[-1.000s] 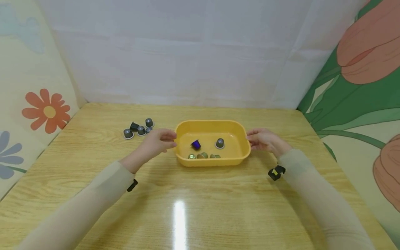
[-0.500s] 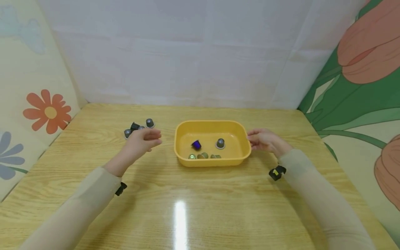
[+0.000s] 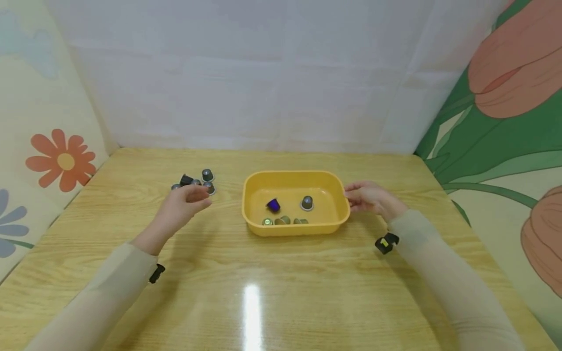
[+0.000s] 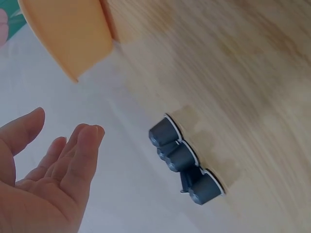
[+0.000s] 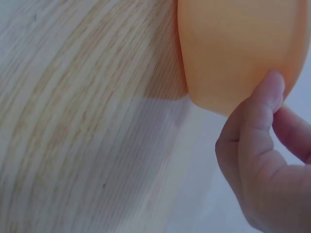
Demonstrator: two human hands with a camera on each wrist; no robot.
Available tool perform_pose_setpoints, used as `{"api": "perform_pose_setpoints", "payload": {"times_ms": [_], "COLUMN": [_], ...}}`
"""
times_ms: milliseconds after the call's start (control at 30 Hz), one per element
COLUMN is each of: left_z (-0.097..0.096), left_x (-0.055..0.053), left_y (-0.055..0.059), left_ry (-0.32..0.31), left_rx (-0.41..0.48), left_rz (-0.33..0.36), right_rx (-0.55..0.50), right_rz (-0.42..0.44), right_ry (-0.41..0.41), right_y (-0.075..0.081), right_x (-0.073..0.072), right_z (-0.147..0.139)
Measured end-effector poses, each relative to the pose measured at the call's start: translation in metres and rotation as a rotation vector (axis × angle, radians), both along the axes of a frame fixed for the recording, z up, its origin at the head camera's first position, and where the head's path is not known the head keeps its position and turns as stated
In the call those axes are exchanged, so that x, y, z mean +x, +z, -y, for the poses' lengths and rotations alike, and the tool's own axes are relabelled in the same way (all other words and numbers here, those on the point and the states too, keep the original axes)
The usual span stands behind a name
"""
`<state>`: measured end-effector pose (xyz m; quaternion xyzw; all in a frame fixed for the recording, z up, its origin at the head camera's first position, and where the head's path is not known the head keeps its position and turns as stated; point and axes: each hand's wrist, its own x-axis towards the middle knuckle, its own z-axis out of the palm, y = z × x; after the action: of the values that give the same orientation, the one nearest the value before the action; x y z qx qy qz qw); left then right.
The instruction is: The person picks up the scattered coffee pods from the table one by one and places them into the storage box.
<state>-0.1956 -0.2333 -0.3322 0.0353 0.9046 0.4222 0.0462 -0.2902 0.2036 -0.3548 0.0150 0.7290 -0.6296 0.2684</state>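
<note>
In the head view, my left hand [image 3: 177,207] hovers in front of a cluster of dark coffee capsules [image 3: 208,175] on the left of the table. Its fingers are extended and nothing lies between them. The left wrist view shows that hand [image 4: 58,170] apart from the grey capsules [image 4: 206,188]. My right hand [image 3: 371,199] touches the outer right wall of a yellow plastic bin [image 3: 296,229]; none of its fingers show inside. A blue capsule [image 3: 273,205], a grey capsule [image 3: 307,203] and several greenish ones [image 3: 283,220] lie in the bin.
The wooden table [image 3: 298,287] carries the bin near its middle. A white sheet [image 3: 263,87] hangs behind the far edge. Flower-patterned panels stand at the left [image 3: 44,112] and right [image 3: 509,141].
My left hand has moved left, away from the bin's left end, to the loose capsules. My right hand has stayed at the bin's right end. The view has shifted slightly.
</note>
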Motion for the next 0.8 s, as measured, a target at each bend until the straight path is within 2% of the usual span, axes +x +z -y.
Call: {"api": "perform_pose_setpoints", "payload": {"times_ms": [300,533,633,667,800], "left_z": [0.014,0.024,0.029,0.031,0.037], "left_x": [0.002,0.001,0.000,-0.001,-0.003], "left_y": [-0.007,-0.009,-0.010,-0.011,-0.012], "left_ry": [0.037,0.075,0.092,0.095,0.115], "left_rx": [-0.067,-0.157,-0.201,-0.209,-0.220], "left_rz": [-0.035,-0.070,-0.078,-0.075,-0.059], "right_rx": [-0.005,-0.100,-0.078,-0.037,-0.023], "right_rz": [0.004,-0.022,-0.018,-0.021,-0.007], "right_ry": [0.018,0.084,0.065,0.048,0.034], "right_y": [0.003,-0.004,-0.004,0.000,0.002], "right_x": [0.002,-0.002,-0.002,0.002,0.002], "right_z": [0.000,-0.008,-0.007,-0.004,-0.001]}}
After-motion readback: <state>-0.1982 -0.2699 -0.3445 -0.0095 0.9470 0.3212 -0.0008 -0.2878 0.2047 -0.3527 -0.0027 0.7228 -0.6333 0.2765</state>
